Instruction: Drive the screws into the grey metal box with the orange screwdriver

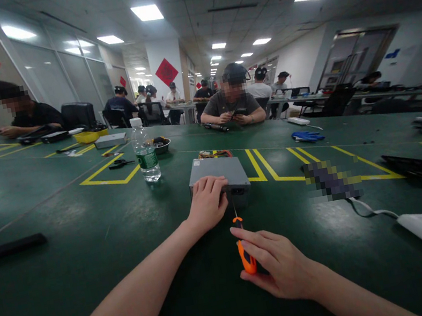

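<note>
Your left hand point(207, 202) lies flat, fingers spread and holding nothing, on the near edge of the grey power supply unit point(218, 176) to steady it on the desk point(86, 240); your right hand point(281, 265) pinches the orange screwdriver point(244, 250), its tip meeting the unit's near face just beyond those fingers.

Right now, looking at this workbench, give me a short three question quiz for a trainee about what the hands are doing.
1. True or false: the left hand rests on the grey metal box.
2. What does the right hand hold? A) scissors B) an orange-handled screwdriver C) a bottle
3. Fill in: the water bottle stands to the ____ of the grey metal box.

Key:
1. True.
2. B; its tip points at the box's near face.
3. Left, standing upright on the green table.
</note>
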`<state>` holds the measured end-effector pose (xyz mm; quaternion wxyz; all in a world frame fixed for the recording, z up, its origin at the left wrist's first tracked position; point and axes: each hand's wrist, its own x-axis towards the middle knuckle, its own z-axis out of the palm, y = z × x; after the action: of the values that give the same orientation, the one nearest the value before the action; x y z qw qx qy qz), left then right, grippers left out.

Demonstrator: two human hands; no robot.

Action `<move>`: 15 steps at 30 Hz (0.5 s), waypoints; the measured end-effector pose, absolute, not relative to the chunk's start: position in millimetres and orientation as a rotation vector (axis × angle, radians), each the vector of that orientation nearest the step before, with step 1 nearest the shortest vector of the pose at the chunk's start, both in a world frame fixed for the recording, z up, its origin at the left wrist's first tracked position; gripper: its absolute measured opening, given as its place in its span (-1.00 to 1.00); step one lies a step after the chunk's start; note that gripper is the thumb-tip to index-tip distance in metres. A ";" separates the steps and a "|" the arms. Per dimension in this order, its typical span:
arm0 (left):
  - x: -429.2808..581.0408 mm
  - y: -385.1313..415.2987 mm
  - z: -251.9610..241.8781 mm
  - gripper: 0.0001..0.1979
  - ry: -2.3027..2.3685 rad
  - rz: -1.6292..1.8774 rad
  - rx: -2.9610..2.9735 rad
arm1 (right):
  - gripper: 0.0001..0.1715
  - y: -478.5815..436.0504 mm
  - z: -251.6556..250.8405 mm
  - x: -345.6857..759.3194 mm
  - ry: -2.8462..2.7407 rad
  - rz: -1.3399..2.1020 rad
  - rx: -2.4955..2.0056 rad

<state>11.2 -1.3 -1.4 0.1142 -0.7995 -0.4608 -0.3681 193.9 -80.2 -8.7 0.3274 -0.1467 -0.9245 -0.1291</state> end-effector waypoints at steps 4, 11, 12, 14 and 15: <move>11.0 -1.0 -1.1 -0.73 -1.347 -1.078 -2.343 | -0.61 -81.5 -5.9 194.7 -2.470 -0.307 -0.429; 11.1 -0.8 -1.7 -0.72 -1.357 -1.083 -2.349 | -0.64 -83.7 1.5 194.1 -2.504 -0.369 -0.400; 11.1 -1.0 -1.5 -0.72 -1.357 -1.082 -2.349 | -0.66 -83.3 1.1 193.4 -2.489 -0.392 -0.379; 11.1 -1.5 -1.0 -0.73 -1.357 -1.080 -2.348 | -0.69 -82.5 -0.8 192.0 -2.460 -0.414 -0.335; 11.2 -1.8 -0.8 -0.73 -1.357 -1.080 -2.346 | -0.70 -82.1 -2.0 191.5 -2.449 -0.414 -0.319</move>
<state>11.2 -1.8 -0.8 0.1119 -0.7990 -0.4623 -0.3680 191.5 -82.1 -2.0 0.3134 -0.1209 -0.9287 -0.1571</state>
